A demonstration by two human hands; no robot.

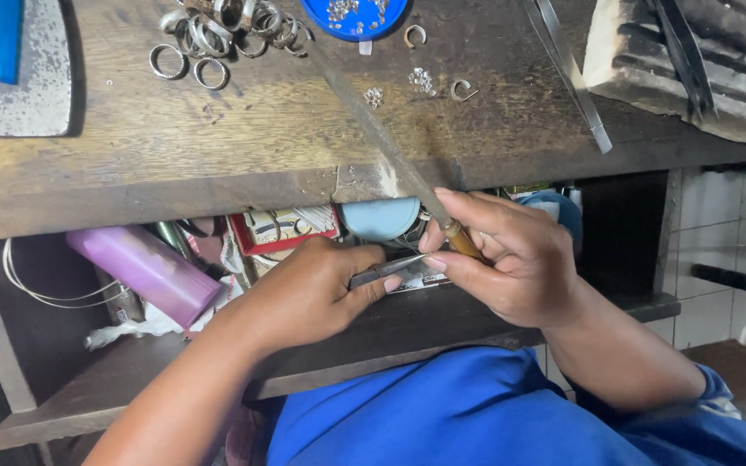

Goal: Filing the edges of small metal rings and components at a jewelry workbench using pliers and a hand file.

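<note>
My left hand (pixel 308 289) grips small metal pliers (pixel 386 269) whose jaws point right, toward my right fingertips. My right hand (pixel 502 255) holds a long thin file (pixel 373 125) by its wooden handle (pixel 462 240); the blade runs up and left across the wooden bench top (pixel 218 147). Whatever sits in the plier jaws is too small to make out. Both hands hover just below the bench's front edge, above a lower shelf (pixel 407 332).
Several metal rings (pixel 218 34) lie at the bench's back, with a blue dish (pixel 356 15) of small parts and loose bits (pixel 422 80). Long tweezers (pixel 567 69) and a charred block (pixel 692 69) sit right. A pink cylinder (pixel 144 269) and clutter fill the shelf.
</note>
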